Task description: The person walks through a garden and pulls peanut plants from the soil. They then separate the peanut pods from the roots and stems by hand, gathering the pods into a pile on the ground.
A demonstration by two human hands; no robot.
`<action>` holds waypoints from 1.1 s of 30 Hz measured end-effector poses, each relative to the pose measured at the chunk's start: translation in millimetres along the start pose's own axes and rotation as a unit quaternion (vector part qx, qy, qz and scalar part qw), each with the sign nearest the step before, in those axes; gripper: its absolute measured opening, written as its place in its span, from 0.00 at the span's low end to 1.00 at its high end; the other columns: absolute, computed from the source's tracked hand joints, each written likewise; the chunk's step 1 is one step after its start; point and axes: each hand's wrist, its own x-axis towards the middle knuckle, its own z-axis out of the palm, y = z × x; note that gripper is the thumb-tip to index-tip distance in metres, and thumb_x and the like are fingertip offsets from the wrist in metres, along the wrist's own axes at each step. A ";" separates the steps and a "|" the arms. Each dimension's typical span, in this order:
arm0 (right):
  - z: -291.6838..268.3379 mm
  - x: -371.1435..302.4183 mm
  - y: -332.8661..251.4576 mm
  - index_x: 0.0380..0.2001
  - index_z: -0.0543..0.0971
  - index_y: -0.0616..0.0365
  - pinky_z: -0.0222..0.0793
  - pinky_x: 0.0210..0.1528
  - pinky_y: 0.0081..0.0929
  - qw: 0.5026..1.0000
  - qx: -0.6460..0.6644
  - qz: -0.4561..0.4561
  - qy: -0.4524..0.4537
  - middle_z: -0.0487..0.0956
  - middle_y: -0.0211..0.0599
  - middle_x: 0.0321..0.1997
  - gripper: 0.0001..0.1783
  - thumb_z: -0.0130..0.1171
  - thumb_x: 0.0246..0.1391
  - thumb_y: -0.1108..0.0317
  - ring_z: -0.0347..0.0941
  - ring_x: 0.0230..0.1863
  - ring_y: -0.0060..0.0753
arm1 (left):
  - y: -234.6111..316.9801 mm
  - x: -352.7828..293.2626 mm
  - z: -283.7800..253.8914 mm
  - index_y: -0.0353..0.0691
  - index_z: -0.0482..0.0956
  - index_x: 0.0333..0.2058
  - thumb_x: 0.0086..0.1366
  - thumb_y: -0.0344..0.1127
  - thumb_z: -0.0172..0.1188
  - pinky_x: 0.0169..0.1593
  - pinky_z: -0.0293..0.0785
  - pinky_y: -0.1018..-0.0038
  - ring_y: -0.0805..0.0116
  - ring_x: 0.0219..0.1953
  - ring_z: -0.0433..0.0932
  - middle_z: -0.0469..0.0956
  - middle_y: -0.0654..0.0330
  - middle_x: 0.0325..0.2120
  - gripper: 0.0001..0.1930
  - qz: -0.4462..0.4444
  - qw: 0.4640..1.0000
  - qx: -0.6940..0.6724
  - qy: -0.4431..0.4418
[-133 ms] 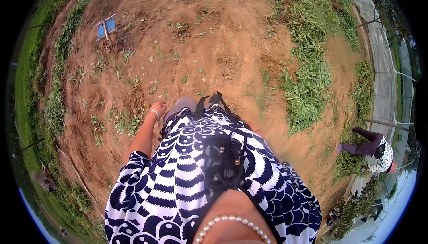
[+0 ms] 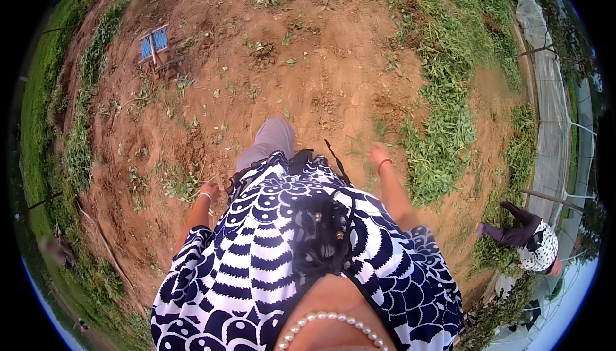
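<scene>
Your left hand hangs low beside the hem of your navy-and-white patterned top, with a pale bracelet round its wrist; its fingers look loosely curled, but they are too small to tell whether they pinch anything. Just to the left of that hand, a tuft of green leaves lies on the reddish-brown soil. Your right hand is out in front on the other side, apart from the top, with a red band at the wrist; it is blurred, so whether its fingers are spread or pressed together cannot be told. Nearest to it on the right runs a long strip of leafy green plants, spread over the ground. Between your hands, a leg in grey trousers shows beyond the hem. Farther off at the upper left stands a small blue-topped stool. At the far right, a co-worker in a spotted top bends near clear sheeting.
</scene>
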 end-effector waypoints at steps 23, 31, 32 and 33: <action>-123.0 258.8 -254.9 0.39 0.71 0.61 0.71 0.28 0.23 0.978 -0.086 0.188 -0.010 0.77 0.39 0.29 0.11 0.45 0.54 0.71 0.74 0.27 0.28 | 746.7 194.4 -111.6 0.36 0.74 0.43 0.57 0.39 0.50 0.43 0.72 0.68 0.56 0.38 0.77 0.78 0.47 0.35 0.18 0.341 0.918 0.133 0.154; -139.3 462.9 -398.9 0.34 0.72 0.60 0.70 0.26 0.23 0.939 -0.261 0.128 -0.184 0.76 0.38 0.25 0.08 0.45 0.53 0.73 0.74 0.26 0.28 | 738.7 240.5 10.7 0.34 0.72 0.44 0.60 0.36 0.50 0.36 0.73 0.75 0.70 0.30 0.75 0.78 0.59 0.29 0.16 0.167 0.974 -0.056 0.140; -144.7 482.0 -428.3 0.34 0.72 0.60 0.70 0.26 0.23 0.929 -0.287 0.121 -0.199 0.76 0.37 0.25 0.07 0.45 0.52 0.73 0.74 0.25 0.28 | 717.6 228.1 32.7 0.34 0.73 0.44 0.58 0.38 0.52 0.37 0.73 0.74 0.67 0.29 0.76 0.78 0.57 0.29 0.17 0.096 0.985 0.025 0.143; -152.3 504.5 -453.1 0.33 0.72 0.60 0.70 0.26 0.23 0.921 -0.312 0.111 -0.206 0.76 0.37 0.24 0.07 0.45 0.52 0.73 0.74 0.25 0.27 | 700.8 204.1 54.8 0.39 0.77 0.42 0.57 0.40 0.49 0.46 0.70 0.68 0.55 0.41 0.76 0.77 0.46 0.36 0.17 0.047 0.991 0.057 0.114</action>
